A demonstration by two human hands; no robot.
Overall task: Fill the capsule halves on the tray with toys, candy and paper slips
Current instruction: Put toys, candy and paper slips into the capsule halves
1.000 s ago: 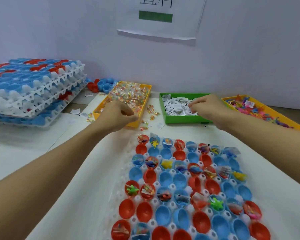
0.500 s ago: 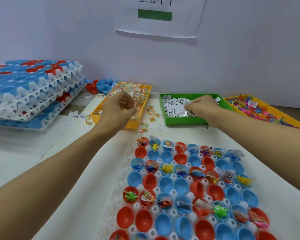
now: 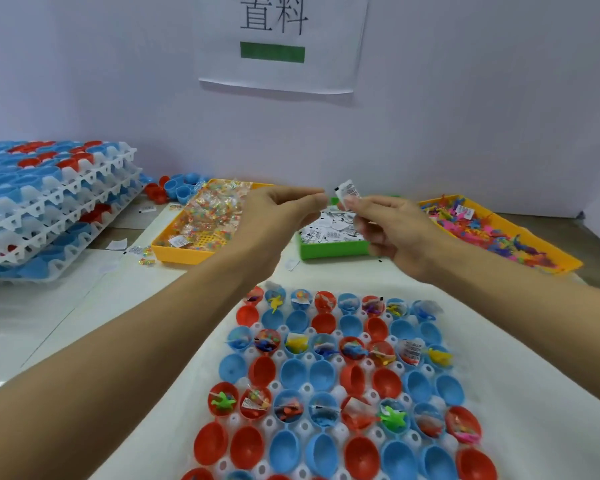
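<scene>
Above the tray (image 3: 243,422), right hand (image 3: 392,230) pinching paper slip (image 3: 349,192), left hand (image 3: 278,216) beside

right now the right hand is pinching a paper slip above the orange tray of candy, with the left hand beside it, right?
Not quite. In the head view the right hand pinches the paper slip above the green tray of slips, not the orange candy tray. The left hand is beside it.

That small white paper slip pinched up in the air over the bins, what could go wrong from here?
The small white printed paper slip is pinched only at its lower edge by the right hand, so it may flutter down outside the white capsule tray. The left hand reaches toward it; a fumbled handover could drop it into the green rectangular plastic bin.
</scene>
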